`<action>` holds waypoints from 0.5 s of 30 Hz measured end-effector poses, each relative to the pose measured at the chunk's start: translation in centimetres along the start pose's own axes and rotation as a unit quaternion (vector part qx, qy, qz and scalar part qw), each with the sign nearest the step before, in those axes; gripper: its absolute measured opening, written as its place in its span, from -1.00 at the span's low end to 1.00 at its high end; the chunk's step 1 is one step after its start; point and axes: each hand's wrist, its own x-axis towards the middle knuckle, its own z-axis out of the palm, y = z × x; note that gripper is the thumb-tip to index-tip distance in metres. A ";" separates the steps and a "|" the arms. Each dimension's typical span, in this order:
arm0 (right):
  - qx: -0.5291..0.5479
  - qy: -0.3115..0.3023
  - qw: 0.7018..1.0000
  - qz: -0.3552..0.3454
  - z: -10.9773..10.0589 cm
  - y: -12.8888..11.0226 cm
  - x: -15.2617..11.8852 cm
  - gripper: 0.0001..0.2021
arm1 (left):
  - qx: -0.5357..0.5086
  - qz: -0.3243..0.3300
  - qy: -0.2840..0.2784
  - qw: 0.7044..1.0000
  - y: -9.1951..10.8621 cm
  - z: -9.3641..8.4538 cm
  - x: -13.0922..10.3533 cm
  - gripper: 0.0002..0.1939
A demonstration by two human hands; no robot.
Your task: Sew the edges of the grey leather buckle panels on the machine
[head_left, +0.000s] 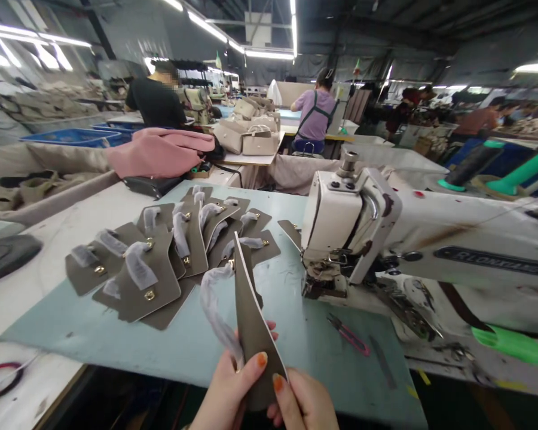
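A grey-brown bag panel (253,316) stands on edge in front of me, its pale cut edge showing. A handle wrapped in clear plastic (213,304) curves out from its left side, joined by a gold fitting at the top. My left hand (228,385) is closed on the panel's lower left, thumb on its face. On the lower right edge my right hand (305,397) pinches the same panel. Similar panels with wrapped handles and gold fittings lie in a loose pile (155,280) beyond my left hand.
A sewing machine (336,221) stands at the right, with another panel (290,233) beside its head. Red-handled thread snips (348,335) and a thin metal strip (382,361) lie on the blue-green table sheet (161,352). Pink material (161,152) sits at back left; several people work beyond.
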 end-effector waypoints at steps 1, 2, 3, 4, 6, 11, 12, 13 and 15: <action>-0.010 0.013 1.000 -0.001 -0.4 0.2 0.2 -0.45 | -0.001 -0.028 -0.009 1.000 -0.1 0.1 0.3 -0.47; -0.027 0.026 0.999 -0.002 -0.7 0.5 0.5 -0.44 | 0.002 -0.048 -0.011 0.999 -0.2 0.3 0.6 -0.50; -0.048 0.040 0.998 0.000 -1.0 0.8 0.8 -0.44 | 0.010 -0.057 -0.005 0.998 -0.3 0.5 1.1 -0.52; -0.067 0.053 0.996 0.005 -1.2 1.1 1.2 -0.44 | 0.023 -0.056 0.005 0.998 -0.3 0.7 1.7 -0.53; -0.081 0.072 0.994 0.023 -1.5 1.7 2.1 -0.44 | 0.057 -0.035 0.029 0.997 -0.4 1.1 3.3 -0.50; 0.060 0.054 0.991 0.110 -2.8 1.9 5.1 -0.48 | 0.086 -0.010 0.004 0.996 0.4 2.9 7.8 -0.54; 0.096 0.044 0.987 0.125 -3.2 1.8 5.7 -0.49 | 0.084 -0.008 -0.008 0.996 0.6 3.3 8.7 -0.56; 0.125 0.034 0.982 0.135 -3.5 1.7 6.2 -0.50 | 0.081 -0.007 -0.018 0.997 0.8 3.7 9.5 -0.58; 0.159 0.024 0.977 0.142 -4.2 1.7 7.2 -0.51 | 0.074 -0.005 -0.029 0.997 1.1 4.5 10.8 -0.60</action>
